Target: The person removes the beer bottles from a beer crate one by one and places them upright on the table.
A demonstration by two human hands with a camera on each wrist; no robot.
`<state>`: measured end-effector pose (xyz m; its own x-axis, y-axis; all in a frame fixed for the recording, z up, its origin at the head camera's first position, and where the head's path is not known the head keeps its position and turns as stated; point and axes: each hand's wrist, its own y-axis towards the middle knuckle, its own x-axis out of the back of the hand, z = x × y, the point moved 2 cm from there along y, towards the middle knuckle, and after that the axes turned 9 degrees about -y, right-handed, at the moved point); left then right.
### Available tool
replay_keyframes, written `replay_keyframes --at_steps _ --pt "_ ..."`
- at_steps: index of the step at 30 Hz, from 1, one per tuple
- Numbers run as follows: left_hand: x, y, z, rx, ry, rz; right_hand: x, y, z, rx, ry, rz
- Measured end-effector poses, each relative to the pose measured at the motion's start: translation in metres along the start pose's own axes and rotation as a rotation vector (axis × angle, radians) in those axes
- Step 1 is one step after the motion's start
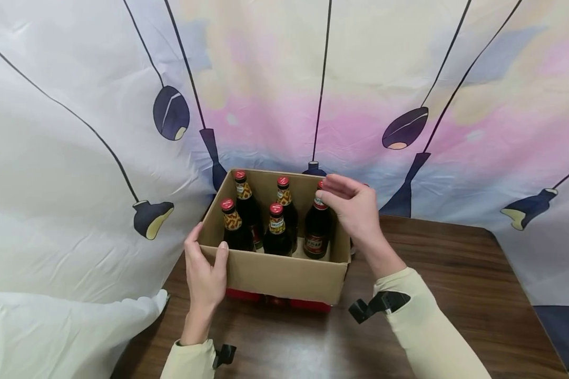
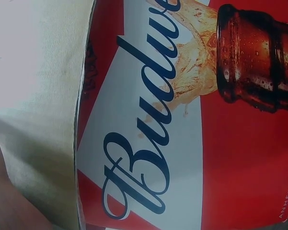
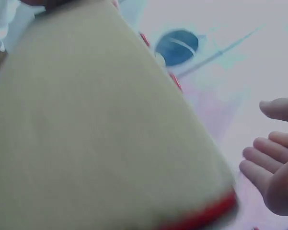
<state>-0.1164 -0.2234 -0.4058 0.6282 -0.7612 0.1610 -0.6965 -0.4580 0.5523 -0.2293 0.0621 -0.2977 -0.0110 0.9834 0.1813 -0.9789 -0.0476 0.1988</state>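
A cardboard beer box (image 1: 284, 273) stands on the table with its top flaps open. Its printed front (image 2: 148, 120), red and white with "Budw" lettering, shows below the plain flap in the left wrist view. Several dark beer bottles stand upright inside, red-capped, among them a front bottle (image 1: 277, 237) and a right-hand bottle (image 1: 316, 231). My left hand (image 1: 206, 276) grips the box's front left corner, thumb over the edge. Above the box's right side, my right hand (image 1: 355, 208) has its fingers extended near that right-hand bottle's neck; the right wrist view shows nothing held in the fingers (image 3: 263, 160).
The brown wooden table (image 1: 436, 273) extends to the right and front of the box. Behind hangs a cloth backdrop (image 1: 275, 105) printed with lamps. White fabric (image 1: 66, 331) drapes at the left edge.
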Motion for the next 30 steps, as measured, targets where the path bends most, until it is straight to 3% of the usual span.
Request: replay_keyframes --at_steps 9,14,18,23,30 --pt "0.001 -0.001 0.002 -0.021 0.014 -0.019 -0.043 -0.013 -0.001 -0.103 -0.042 0.145" --pt "0.001 0.001 0.000 -0.018 0.002 -0.012 -0.056 -0.011 -0.005 -0.160 -0.166 0.237" --pt "-0.002 0.001 -0.001 -0.003 -0.001 0.006 -0.060 -0.007 -0.006 -0.163 -0.296 0.294" --pt "-0.001 0.001 -0.001 -0.001 0.003 0.003 -0.069 -0.003 -0.012 -0.186 -0.366 0.407" --pt "-0.001 0.001 0.000 0.000 -0.014 0.004 -0.077 0.002 -0.014 -0.134 -0.499 0.439"
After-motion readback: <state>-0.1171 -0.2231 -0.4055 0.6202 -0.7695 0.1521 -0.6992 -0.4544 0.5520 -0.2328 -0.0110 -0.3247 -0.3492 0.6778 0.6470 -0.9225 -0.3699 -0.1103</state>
